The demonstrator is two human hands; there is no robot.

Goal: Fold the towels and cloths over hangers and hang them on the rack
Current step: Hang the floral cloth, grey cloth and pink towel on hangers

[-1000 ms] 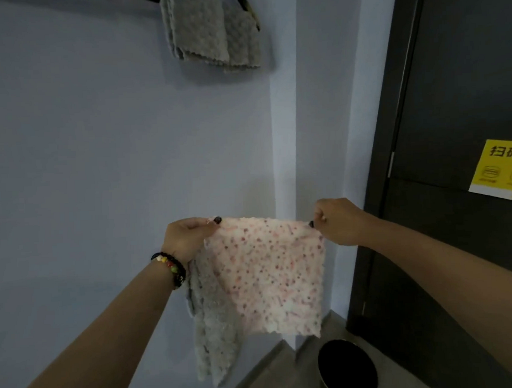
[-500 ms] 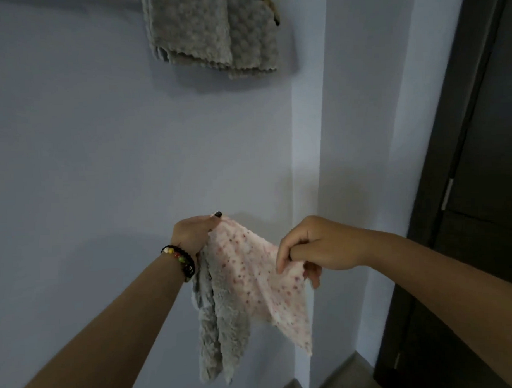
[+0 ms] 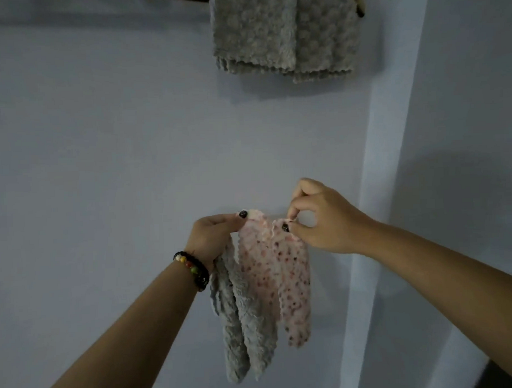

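The pink spotted cloth (image 3: 273, 268) is held up in front of the wall (image 3: 103, 170) by both hands. One top corner is pinched between thumb and fingers of the left hand (image 3: 211, 237), and the other top corner is pinched between thumb and forefinger of the right hand (image 3: 325, 223), just beside the first, so the cloth is doubled and hangs below both pinches. A grey cloth (image 3: 239, 325) is also gripped in the left hand and hangs below it, touching the pink one. A beaded bracelet (image 3: 193, 270) is worn on the left wrist. Well above both grips, a grey towel (image 3: 281, 33) is draped, folded, over a hanger (image 3: 358, 1).
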